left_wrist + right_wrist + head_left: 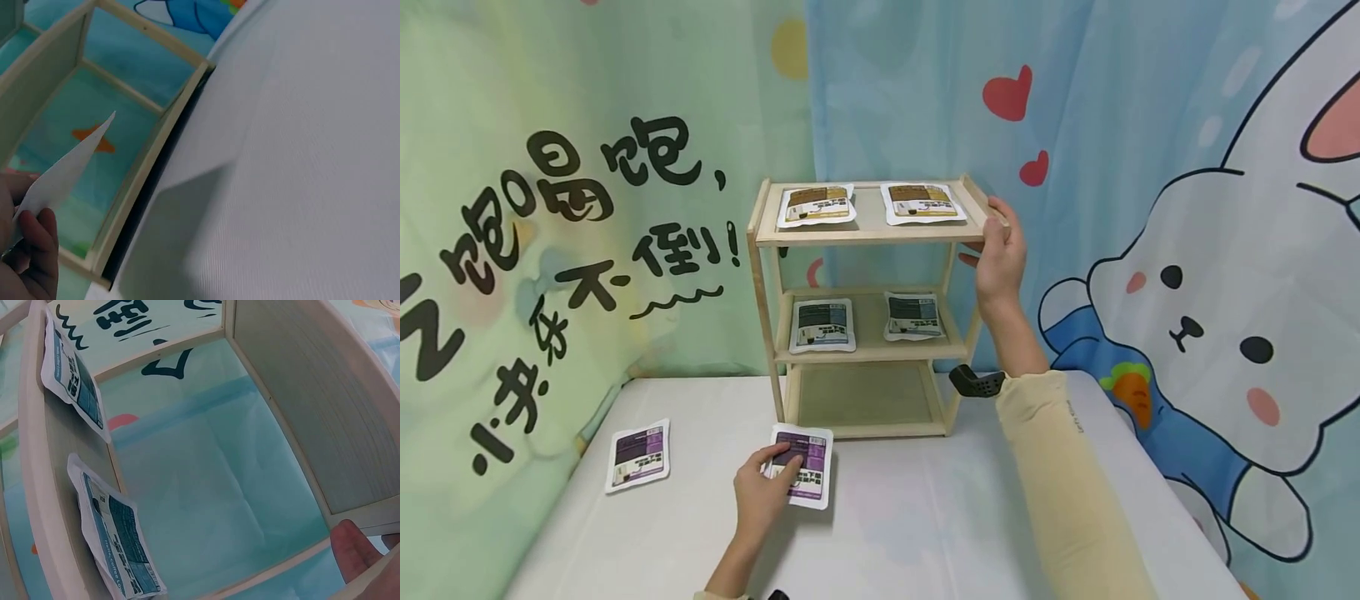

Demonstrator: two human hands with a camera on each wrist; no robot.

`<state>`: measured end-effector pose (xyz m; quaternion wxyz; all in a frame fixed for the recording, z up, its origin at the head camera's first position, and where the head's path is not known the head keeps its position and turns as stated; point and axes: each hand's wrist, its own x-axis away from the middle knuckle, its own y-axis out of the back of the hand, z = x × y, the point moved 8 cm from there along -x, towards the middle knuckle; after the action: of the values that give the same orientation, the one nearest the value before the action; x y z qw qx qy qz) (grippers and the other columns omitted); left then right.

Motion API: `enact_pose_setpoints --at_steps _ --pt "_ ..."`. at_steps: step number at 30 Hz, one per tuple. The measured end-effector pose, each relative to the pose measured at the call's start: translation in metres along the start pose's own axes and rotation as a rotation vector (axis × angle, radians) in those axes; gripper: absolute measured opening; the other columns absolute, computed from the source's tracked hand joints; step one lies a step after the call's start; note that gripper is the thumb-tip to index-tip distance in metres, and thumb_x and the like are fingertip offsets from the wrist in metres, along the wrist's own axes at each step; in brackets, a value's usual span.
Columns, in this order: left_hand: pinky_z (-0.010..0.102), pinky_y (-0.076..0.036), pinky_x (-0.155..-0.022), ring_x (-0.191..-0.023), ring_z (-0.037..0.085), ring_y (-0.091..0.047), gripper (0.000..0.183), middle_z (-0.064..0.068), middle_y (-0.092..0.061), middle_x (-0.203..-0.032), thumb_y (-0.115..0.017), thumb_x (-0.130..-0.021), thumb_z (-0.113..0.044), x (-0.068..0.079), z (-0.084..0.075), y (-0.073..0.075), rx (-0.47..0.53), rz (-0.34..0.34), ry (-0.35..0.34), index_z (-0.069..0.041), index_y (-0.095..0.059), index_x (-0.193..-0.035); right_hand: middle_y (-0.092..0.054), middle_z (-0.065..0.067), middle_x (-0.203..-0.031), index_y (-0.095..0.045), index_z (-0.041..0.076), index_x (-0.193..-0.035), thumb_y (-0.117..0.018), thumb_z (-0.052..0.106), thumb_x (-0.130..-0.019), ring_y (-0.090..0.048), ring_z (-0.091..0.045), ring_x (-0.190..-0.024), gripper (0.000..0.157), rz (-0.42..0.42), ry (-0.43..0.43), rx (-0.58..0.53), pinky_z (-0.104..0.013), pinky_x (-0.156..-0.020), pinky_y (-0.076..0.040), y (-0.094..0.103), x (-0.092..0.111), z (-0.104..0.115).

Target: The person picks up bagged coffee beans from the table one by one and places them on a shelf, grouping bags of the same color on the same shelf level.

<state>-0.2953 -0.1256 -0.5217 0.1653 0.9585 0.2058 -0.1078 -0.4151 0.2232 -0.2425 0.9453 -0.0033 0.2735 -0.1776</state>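
Observation:
My left hand (763, 487) pinches a white sachet with a purple label (809, 479) between thumb and fingers, in front of the shelf's bottom tier. In the left wrist view that sachet (65, 169) appears nearly edge-on, its shadow falling on the table. At the upper right, my right hand (1002, 258) grips the right end of the wooden shelf's (865, 237) top tier. Two brown-labelled sachets (817, 206) lie on that top tier. On the middle tier are two blue-labelled sachets (822, 325), also seen close in the right wrist view. The bottom tier (865, 396) is bare.
Another purple-labelled sachet (638, 457) lies on the white tablecloth (925, 517) at the left. Behind the shelf hangs a printed curtain (895, 92) with lettering and a large cartoon rabbit. A black wrist device (976, 382) sits at the right sleeve, close to the shelf's right leg.

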Motion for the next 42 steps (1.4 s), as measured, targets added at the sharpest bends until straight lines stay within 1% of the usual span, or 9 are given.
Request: enact_pose_setpoints --at_steps 6,10,16,20,25,30,32,39,42 --pt "0.050 -0.047 -0.086 -0.097 0.035 -0.064 0.023 0.018 -0.070 -0.098 -0.082 -0.074 -0.005 -0.005 -0.014 -0.026 0.049 -0.006 -0.082 0.000 -0.075 -0.095 -0.054 -0.015 -0.124 -0.045 0.016 -0.144 -0.034 0.025 -0.103 -0.062 -0.022 -0.091 0.043 -0.006 -0.028 0.017 -0.026 -0.068 -0.050 0.006 0.005 -0.008" --pt "0.050 -0.048 -0.085 -0.096 0.035 -0.065 0.024 0.017 -0.071 -0.096 -0.082 -0.073 -0.004 -0.011 -0.016 -0.043 0.059 -0.001 -0.114 0.000 -0.075 -0.094 -0.053 -0.015 -0.126 -0.045 0.018 -0.144 -0.034 0.026 -0.103 -0.062 -0.018 -0.091 0.043 -0.007 -0.033 0.028 -0.026 -0.069 -0.049 0.007 0.006 -0.011" --pt "0.050 -0.047 -0.086 -0.095 0.037 -0.065 0.024 0.019 -0.070 -0.095 -0.082 -0.072 -0.003 -0.026 -0.017 -0.058 0.054 -0.044 -0.143 0.002 -0.074 -0.094 -0.054 -0.016 -0.126 -0.045 0.016 -0.144 -0.035 0.027 -0.103 -0.062 -0.019 -0.091 0.044 0.001 -0.018 0.020 -0.027 -0.069 -0.049 0.003 0.003 -0.008" --pt "0.050 -0.047 -0.086 -0.097 0.037 -0.064 0.024 0.020 -0.069 -0.097 -0.080 -0.075 -0.004 -0.033 -0.014 -0.069 0.056 -0.025 -0.124 0.003 -0.073 -0.097 -0.053 -0.015 -0.125 -0.046 0.017 -0.144 -0.034 0.026 -0.103 -0.061 -0.022 -0.092 0.043 -0.007 -0.025 0.022 -0.027 -0.068 -0.049 0.004 0.004 -0.007" --pt "0.049 -0.046 -0.089 -0.101 0.037 -0.062 0.024 0.022 -0.068 -0.101 -0.078 -0.078 -0.005 -0.046 -0.013 -0.075 0.078 -0.026 -0.101 0.003 -0.072 -0.099 -0.055 -0.015 -0.124 -0.048 0.020 -0.142 -0.035 0.027 -0.103 -0.062 -0.025 -0.092 0.042 -0.002 -0.011 0.009 -0.026 -0.066 -0.050 0.003 0.002 -0.005" --pt "0.048 -0.046 -0.090 -0.104 0.038 -0.061 0.024 0.023 -0.067 -0.104 -0.076 -0.081 -0.007 -0.061 -0.009 -0.080 0.019 -0.041 -0.105 0.003 -0.071 -0.102 -0.054 -0.016 -0.123 -0.048 0.019 -0.142 -0.035 0.027 -0.103 -0.062 -0.028 -0.092 0.042 -0.001 0.002 0.007 -0.025 -0.065 -0.051 0.001 0.000 -0.002" --pt "0.049 -0.045 -0.091 -0.106 0.039 -0.060 0.025 0.024 -0.066 -0.106 -0.075 -0.082 -0.009 -0.064 -0.007 -0.084 0.004 -0.030 -0.096 0.003 -0.071 -0.104 -0.054 -0.016 -0.123 -0.047 0.017 -0.143 -0.035 0.027 -0.103 -0.062 -0.028 -0.092 0.043 0.001 0.009 0.007 -0.025 -0.064 -0.051 0.002 0.000 -0.001" --pt "0.049 -0.044 -0.092 -0.107 0.039 -0.059 0.028 0.022 -0.064 -0.109 -0.073 -0.086 -0.015 -0.075 0.000 -0.097 -0.023 -0.003 -0.021 0.000 -0.069 -0.110 -0.057 -0.015 -0.117 -0.048 0.015 -0.142 -0.036 0.025 -0.103 -0.063 -0.017 -0.084 0.042 0.003 0.018 -0.022 -0.024 -0.062 -0.051 0.003 0.000 0.000" --pt "0.047 -0.045 -0.090 -0.104 0.037 -0.059 0.029 0.021 -0.063 -0.111 -0.072 -0.087 -0.016 -0.079 0.006 -0.100 -0.044 0.010 0.025 -0.001 -0.068 -0.112 -0.057 -0.014 -0.116 -0.047 0.013 -0.142 -0.036 0.025 -0.102 -0.063 -0.017 -0.084 0.043 0.007 0.011 -0.037 -0.024 -0.060 -0.051 0.002 0.000 0.000"
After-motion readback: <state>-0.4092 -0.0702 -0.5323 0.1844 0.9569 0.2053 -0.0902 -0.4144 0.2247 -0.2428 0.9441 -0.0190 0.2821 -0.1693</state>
